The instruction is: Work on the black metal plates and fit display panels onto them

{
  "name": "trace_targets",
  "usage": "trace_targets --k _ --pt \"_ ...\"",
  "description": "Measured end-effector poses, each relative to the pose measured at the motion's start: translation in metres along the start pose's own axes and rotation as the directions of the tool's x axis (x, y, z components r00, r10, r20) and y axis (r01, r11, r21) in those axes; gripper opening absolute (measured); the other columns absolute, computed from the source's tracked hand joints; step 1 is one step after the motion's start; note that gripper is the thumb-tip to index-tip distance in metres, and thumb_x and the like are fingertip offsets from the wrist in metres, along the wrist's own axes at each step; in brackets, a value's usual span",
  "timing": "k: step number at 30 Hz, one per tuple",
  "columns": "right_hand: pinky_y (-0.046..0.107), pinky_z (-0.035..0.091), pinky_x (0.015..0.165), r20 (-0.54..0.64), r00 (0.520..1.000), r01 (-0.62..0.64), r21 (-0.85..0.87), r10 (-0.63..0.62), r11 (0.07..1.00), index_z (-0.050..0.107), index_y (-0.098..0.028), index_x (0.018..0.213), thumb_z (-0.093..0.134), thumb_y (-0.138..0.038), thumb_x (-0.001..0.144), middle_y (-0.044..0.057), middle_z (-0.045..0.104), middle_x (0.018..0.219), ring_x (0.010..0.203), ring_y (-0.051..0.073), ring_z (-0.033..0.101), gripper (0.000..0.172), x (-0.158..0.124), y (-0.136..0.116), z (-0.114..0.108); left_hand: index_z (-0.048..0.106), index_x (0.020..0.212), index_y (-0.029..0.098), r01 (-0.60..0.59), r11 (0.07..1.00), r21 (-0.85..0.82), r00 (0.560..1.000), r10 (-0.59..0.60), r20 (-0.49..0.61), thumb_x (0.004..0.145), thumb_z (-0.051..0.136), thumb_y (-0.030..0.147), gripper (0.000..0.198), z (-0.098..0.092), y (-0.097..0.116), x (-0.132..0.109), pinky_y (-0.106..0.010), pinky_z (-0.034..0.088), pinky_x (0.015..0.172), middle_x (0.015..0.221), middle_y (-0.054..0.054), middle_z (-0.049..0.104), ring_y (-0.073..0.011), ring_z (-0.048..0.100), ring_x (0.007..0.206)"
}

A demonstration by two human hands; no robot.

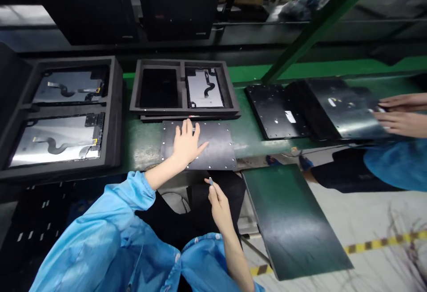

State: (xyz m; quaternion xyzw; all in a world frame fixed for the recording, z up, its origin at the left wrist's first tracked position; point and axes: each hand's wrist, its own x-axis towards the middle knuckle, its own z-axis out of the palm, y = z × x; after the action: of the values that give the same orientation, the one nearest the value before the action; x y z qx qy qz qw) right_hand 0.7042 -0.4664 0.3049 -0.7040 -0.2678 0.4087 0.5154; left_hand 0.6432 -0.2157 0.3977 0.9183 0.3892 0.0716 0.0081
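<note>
Left hand (186, 144) lies flat, fingers spread, on the dark grey rectangular metal plate (213, 147) at the near bench edge, right hand (218, 203) pinching a small grey tool (210, 180) just nearer, so probably best keeping that palm pressed firm.

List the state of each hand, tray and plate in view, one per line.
left hand: open, flat on dark plate
right hand: pinching small grey piece
centre tray: one slot dark, one holds a panel
left tray: both slots filled
</note>
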Motion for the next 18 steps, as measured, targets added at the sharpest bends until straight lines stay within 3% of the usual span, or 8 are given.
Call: trace_targets --k 3,7,11,18 --pt "0.026 0.025 0.056 -0.059 0.998 0.006 0.047 -0.003 0.999 0.070 -0.022 0.124 0.050 -0.070 0.110 -0.007 0.033 0.072 0.062 0.013 0.030 0.054 0.014 0.001 -0.002 0.050 0.162 -0.004 -0.065 0.998 -0.010 0.997 0.064 -0.046 0.113 0.045 0.055 0.077 0.004 0.006 0.018 -0.053 0.045 0.120 0.163 -0.034 0.054 -0.0435 0.049 0.154" --pt "0.024 0.016 0.050 -0.131 0.990 -0.018 0.209 0.046 0.978 0.067 -0.024 0.111 0.059 -0.075 0.104 -0.010 0.029 0.068 0.056 0.010 0.021 0.052 0.023 -0.001 -0.001 0.062 0.150 -0.003 -0.111 0.990 -0.090 0.985 0.097 -0.144 0.109 0.052 0.052 0.069 0.012 -0.002 0.033 -0.049 0.041 0.123 0.150 -0.027 0.065 -0.0409 0.056 0.143" --pt "0.022 0.015 0.048 -0.206 0.975 -0.009 0.349 0.086 0.937 0.065 -0.025 0.109 0.064 -0.072 0.104 -0.011 0.024 0.067 0.055 0.009 0.016 0.048 0.024 -0.005 0.006 0.063 0.148 -0.002 -0.131 0.981 -0.146 0.980 0.106 -0.166 0.107 0.057 0.051 0.067 0.016 -0.008 0.035 -0.049 0.041 0.124 0.145 -0.026 0.066 -0.0405 0.057 0.139" --pt "0.021 0.018 0.047 -0.344 0.936 0.050 0.349 0.078 0.936 0.061 -0.027 0.109 0.059 -0.073 0.105 -0.011 0.023 0.067 0.055 0.011 0.018 0.047 0.031 -0.001 0.018 0.062 0.148 0.000 -0.128 0.977 -0.169 0.982 0.101 -0.159 0.107 0.056 0.050 0.065 0.013 -0.008 0.034 -0.052 0.040 0.124 0.149 -0.026 0.064 -0.0406 0.055 0.140"
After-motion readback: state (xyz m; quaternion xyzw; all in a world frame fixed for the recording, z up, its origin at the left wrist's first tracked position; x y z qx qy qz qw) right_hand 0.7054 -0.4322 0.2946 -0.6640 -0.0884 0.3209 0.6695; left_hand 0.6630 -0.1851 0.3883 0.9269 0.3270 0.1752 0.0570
